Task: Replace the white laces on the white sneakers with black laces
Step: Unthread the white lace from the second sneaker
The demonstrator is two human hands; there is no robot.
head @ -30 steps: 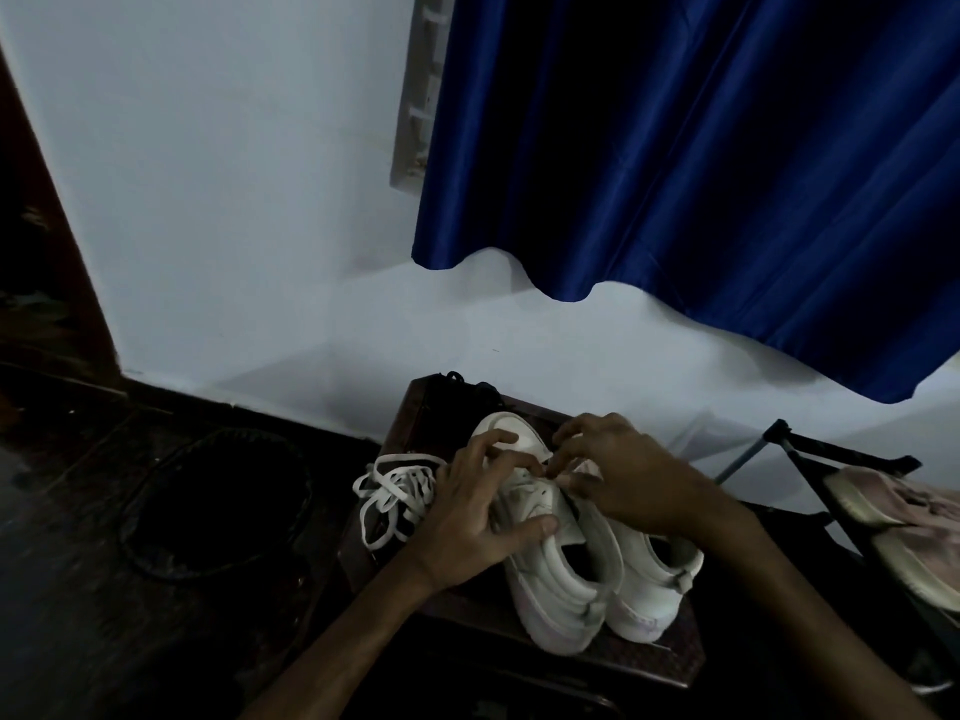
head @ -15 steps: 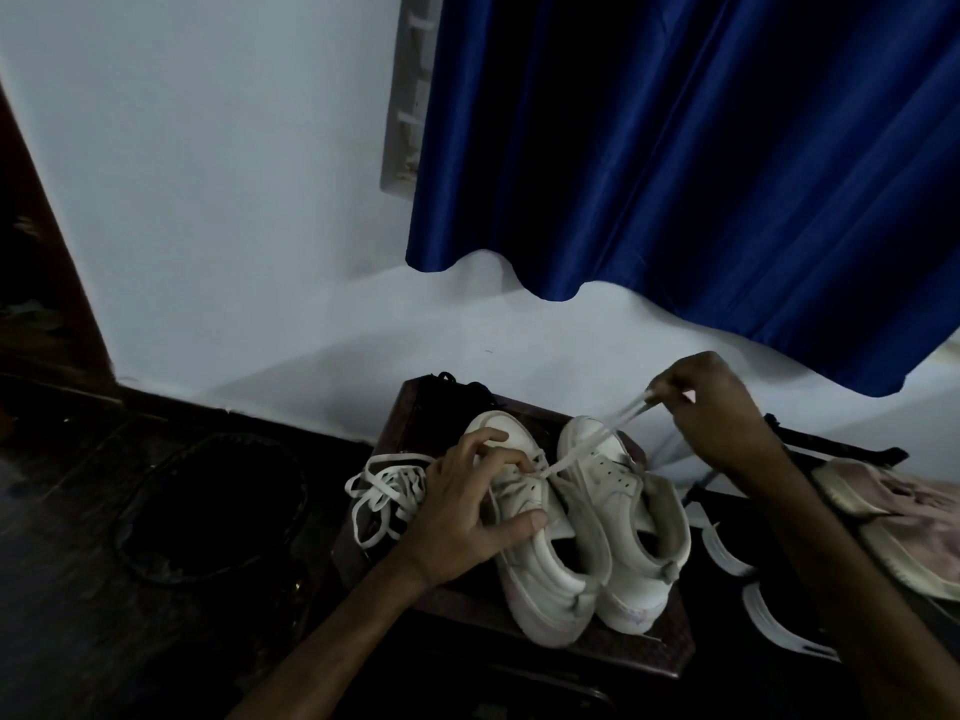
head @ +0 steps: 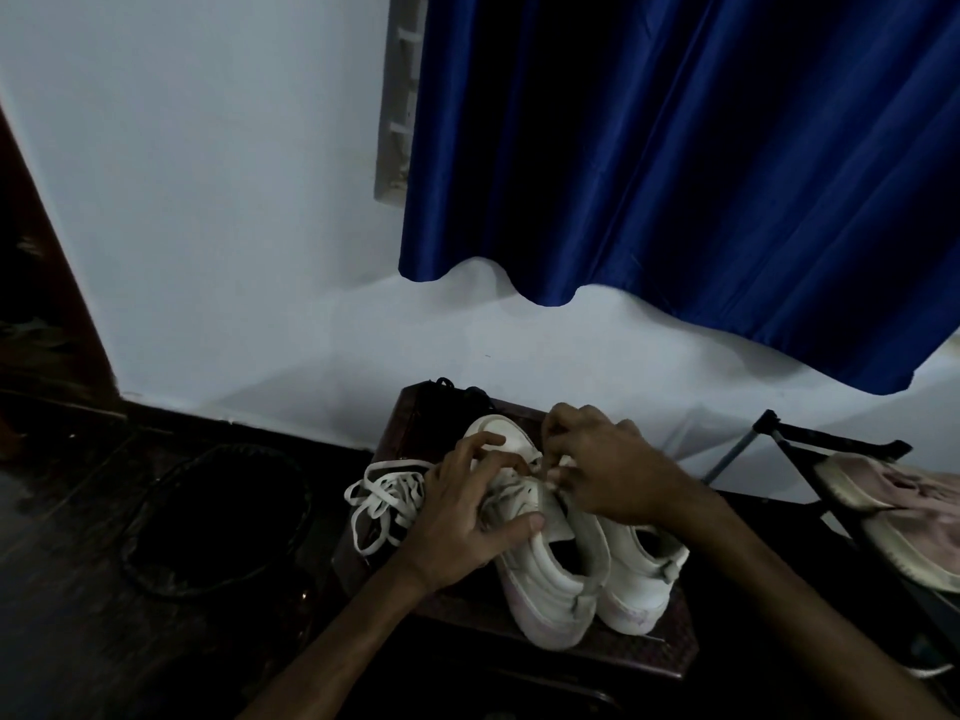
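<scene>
Your left hand grips the left sneaker, which stands touching the right sneaker on the bench. Your right hand pinches its lace at the eyelets. A loose lace lies just left.

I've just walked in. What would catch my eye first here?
The deep blue curtain hanging at upper right dominates. Below it, on a dark stool, the left hand grips one of two white sneakers while the right hand pinches its lace. A loose white tangle lies just left of them.
</scene>
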